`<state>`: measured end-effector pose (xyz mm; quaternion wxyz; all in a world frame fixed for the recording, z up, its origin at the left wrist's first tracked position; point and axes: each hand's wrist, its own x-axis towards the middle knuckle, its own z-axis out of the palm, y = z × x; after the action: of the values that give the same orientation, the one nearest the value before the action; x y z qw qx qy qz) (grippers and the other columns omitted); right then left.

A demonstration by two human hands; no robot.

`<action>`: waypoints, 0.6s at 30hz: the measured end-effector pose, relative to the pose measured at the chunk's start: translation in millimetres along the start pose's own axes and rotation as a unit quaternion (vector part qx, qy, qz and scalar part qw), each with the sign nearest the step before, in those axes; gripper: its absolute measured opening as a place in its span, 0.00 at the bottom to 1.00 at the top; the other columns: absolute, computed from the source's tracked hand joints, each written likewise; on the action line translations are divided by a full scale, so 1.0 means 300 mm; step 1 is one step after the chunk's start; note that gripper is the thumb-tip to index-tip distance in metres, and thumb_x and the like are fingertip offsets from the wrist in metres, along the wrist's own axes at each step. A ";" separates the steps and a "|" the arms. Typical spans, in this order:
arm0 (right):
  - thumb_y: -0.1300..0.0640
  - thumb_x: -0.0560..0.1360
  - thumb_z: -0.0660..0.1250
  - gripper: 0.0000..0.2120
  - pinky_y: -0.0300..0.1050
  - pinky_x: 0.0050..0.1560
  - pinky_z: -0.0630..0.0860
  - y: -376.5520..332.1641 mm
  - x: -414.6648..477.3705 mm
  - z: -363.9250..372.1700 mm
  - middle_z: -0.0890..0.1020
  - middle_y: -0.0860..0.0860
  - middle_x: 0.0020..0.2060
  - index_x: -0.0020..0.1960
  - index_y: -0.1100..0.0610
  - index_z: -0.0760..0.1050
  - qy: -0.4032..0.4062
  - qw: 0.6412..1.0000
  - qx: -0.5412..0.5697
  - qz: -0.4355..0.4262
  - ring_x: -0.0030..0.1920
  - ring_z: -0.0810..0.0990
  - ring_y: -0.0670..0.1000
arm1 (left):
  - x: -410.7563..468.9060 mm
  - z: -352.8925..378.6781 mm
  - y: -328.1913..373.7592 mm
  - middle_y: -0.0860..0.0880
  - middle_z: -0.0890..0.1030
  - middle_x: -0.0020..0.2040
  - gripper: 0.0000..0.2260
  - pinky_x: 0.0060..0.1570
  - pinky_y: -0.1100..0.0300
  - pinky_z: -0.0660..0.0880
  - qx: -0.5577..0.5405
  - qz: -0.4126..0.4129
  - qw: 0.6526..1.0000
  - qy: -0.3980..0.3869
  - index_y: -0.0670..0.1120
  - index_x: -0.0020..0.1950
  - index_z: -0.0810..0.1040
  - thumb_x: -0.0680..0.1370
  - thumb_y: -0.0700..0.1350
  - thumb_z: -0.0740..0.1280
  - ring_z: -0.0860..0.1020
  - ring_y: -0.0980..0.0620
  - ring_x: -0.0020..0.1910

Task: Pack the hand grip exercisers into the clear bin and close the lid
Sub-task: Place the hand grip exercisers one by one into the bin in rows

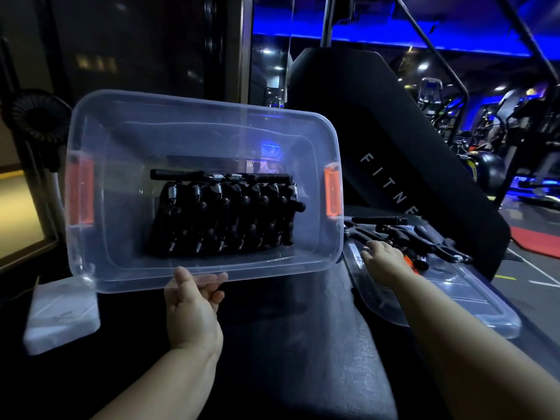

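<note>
White packet (pixel 62 313) lies on the dark bench (pixel 303 344) at your eight o'clock, just left of the bin. Your left hand (pixel 194 307) grips the clear bin (pixel 121 122) by its near rim, fingers curled round the edge, and the bin is tipped so its open mouth faces you. Orange latches (pixel 81 190) sit at its nine and three o'clock ends. Inside, a row of black hand grip exercisers (pixel 224 213) is packed against the floor, one more laid across at twelve. At your two o'clock, your right hand (pixel 383 260) is stretched out, fingers loose, holding nothing, by the loose exercisers (pixel 424 234) lying on the clear lid (pixel 472 301); whether the fingertips touch them, I can't tell
</note>
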<state>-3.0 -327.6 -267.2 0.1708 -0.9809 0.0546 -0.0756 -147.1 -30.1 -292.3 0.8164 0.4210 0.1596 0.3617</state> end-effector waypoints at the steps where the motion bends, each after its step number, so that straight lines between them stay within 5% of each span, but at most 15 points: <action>1: 0.46 0.80 0.53 0.24 0.52 0.70 0.59 -0.006 0.010 0.003 0.63 0.54 0.74 0.74 0.54 0.61 -0.004 1.000 -0.006 0.008 0.73 0.59 0.58 | 0.003 -0.001 -0.004 0.54 0.81 0.28 0.14 0.40 0.57 0.71 0.002 0.002 1.000 0.000 0.51 0.42 0.70 0.83 0.55 0.53 0.83 0.57 0.35; 10: 0.41 0.78 0.54 0.24 0.54 0.64 0.62 -0.025 0.060 0.023 0.66 0.51 0.72 0.72 0.49 0.62 0.021 0.996 -0.061 0.056 0.70 0.59 0.59 | 0.020 -0.004 -0.025 0.52 0.82 0.30 0.17 0.40 0.57 0.71 0.013 0.011 1.000 0.004 0.50 0.39 0.72 0.82 0.57 0.53 0.83 0.56 0.36; 18: 0.40 0.78 0.53 0.24 0.53 0.60 0.66 -0.018 0.062 0.027 0.71 0.56 0.65 0.66 0.55 0.69 0.034 0.993 -0.086 0.080 0.66 0.65 0.58 | 0.022 -0.009 -0.021 0.51 0.83 0.31 0.18 0.40 0.57 0.71 0.017 0.005 1.000 -0.004 0.49 0.40 0.72 0.82 0.57 0.53 0.83 0.56 0.37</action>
<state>16.9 -322.3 -270.4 0.0897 -0.9812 0.1450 -0.0902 -141.1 -26.3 -298.7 0.8079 0.4370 0.1606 0.3613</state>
